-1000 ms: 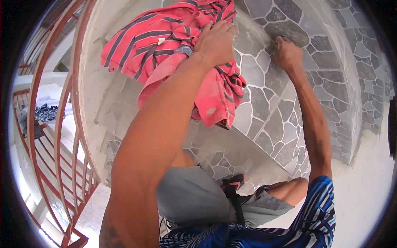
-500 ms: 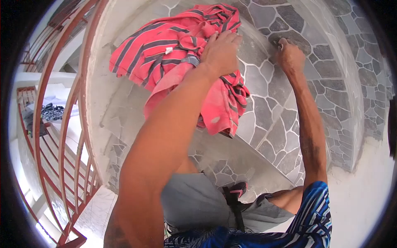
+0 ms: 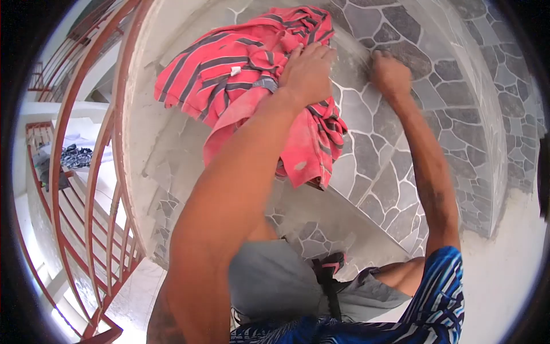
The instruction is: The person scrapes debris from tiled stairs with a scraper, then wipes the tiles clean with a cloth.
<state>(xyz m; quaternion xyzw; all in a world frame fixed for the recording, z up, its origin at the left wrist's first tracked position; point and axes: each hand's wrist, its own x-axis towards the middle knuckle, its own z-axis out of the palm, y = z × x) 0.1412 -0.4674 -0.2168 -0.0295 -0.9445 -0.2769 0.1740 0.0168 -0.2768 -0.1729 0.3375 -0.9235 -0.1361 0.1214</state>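
Observation:
A red shirt with dark stripes lies bunched over the edge of a step. My left hand rests on its right part, palm down with the fingers stretched out. To the right, my right hand is closed, low over the grey stone-patterned step, near the corner where the step meets the riser. Whatever the right fingers hold, if anything, is hidden. Pale grouted lines run between the flat stones.
A reddish-brown metal railing curves down the left side, with lower stairs and a dark bundle beyond it. A stone-patterned wall stands at the right. My sandalled foot is below.
My right hand has moved a little to the left along the step, toward the shirt. My left hand stays on the shirt, and the view has shifted slightly.

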